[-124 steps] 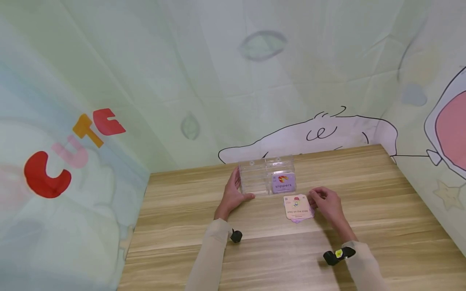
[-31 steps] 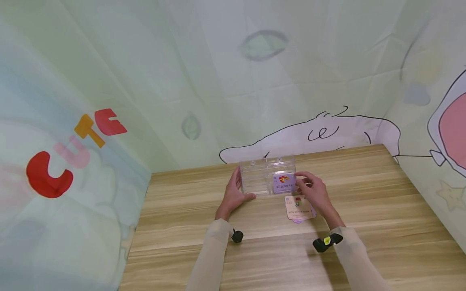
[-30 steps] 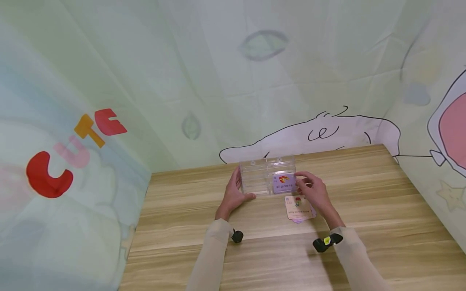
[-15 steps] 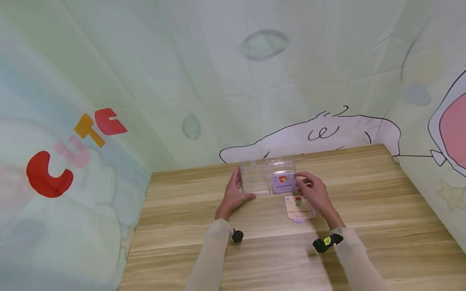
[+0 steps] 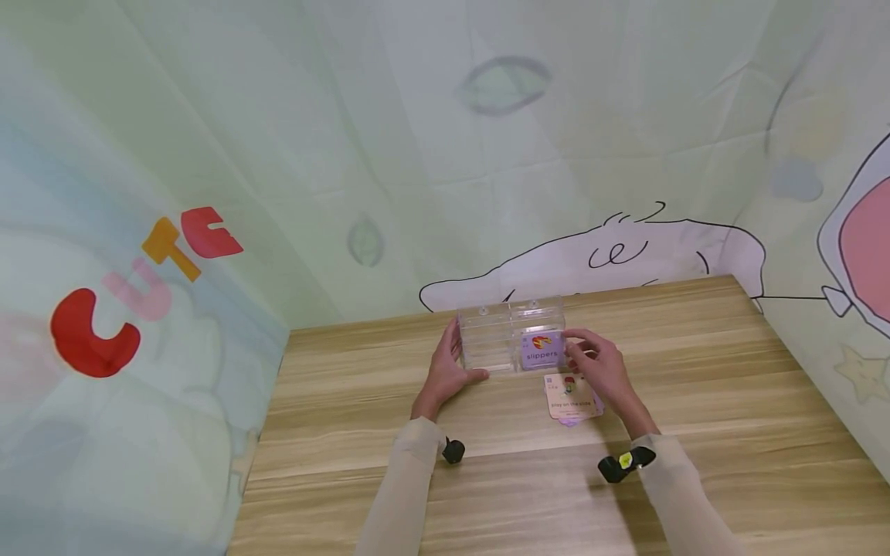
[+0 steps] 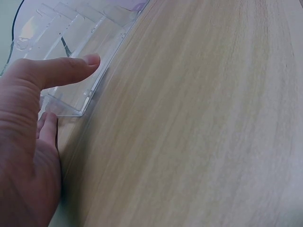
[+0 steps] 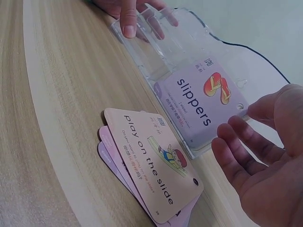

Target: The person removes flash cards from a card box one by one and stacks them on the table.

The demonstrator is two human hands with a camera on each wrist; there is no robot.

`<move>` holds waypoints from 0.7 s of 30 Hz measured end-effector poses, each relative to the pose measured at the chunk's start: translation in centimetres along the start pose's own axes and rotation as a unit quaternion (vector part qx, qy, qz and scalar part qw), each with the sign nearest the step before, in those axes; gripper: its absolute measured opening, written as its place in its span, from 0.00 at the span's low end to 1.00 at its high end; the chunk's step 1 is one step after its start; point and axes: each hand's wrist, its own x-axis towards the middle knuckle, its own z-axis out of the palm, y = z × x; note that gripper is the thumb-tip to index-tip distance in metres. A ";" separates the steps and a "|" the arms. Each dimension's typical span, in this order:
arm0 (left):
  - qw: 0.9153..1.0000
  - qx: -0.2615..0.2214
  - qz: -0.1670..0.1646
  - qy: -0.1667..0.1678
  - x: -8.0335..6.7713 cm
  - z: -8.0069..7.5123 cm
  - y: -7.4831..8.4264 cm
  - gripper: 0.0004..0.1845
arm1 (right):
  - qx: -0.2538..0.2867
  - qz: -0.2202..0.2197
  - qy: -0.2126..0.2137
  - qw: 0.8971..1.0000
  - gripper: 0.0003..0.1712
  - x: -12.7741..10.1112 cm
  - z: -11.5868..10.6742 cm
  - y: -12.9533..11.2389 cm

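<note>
**Both hands at the clear card box, nothing gripped**

Left hand (image 5: 445,372): at the left end of the clear plastic two-compartment box (image 5: 487,340). Thumb (image 6: 71,68) straight, lying along the front wall; the other fingers go round the left end, tips only seen blurred through the plastic. Bracing it, no curl or pinch visible.

Right hand (image 7: 265,161): just beside the box's right end, palm facing it. Fingers (image 7: 236,142) relaxed, slightly spread, holding nothing. Cannot tell whether the fingertips touch the plastic.

Box contents: right compartment holds a lilac card printed "slippers" with a red flip-flop picture (image 7: 201,101), lying face up. Left compartment shows only clear dividers.

Outside the box: small fanned stack of cards, top one peach and reading "play on the slide" (image 7: 151,163), lilac ones under it, lying flat on the light wooden table (image 5: 695,371) just in front of the box's right half, next to the right hand.
</note>
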 end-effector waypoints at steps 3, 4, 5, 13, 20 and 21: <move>1.000 0.000 0.001 -0.001 -0.3 -0.1 0.7 0.63 | 0.000 0.000 -0.005 1.000 0.20 0.0 0.0 -0.1; 1.000 -0.001 0.001 0.000 -0.3 -0.1 0.8 0.63 | 0.001 0.001 -0.006 1.000 0.20 0.0 0.0 -0.1; 1.000 -0.002 0.002 0.001 -0.4 -0.1 0.9 0.63 | 0.001 0.001 -0.008 1.000 0.20 0.0 0.0 -0.2; 1.000 -0.002 0.000 0.000 -0.4 -0.2 0.6 0.64 | 0.017 0.004 -0.016 1.000 0.19 0.1 0.3 -0.3; 1.000 0.001 0.006 -0.004 -0.4 -0.2 0.7 0.64 | 0.026 0.014 -0.012 0.999 0.19 0.2 0.8 0.2; 1.000 0.002 0.008 -0.004 -0.4 -0.2 0.7 0.64 | 0.030 0.015 -0.008 0.999 0.19 0.2 0.9 0.2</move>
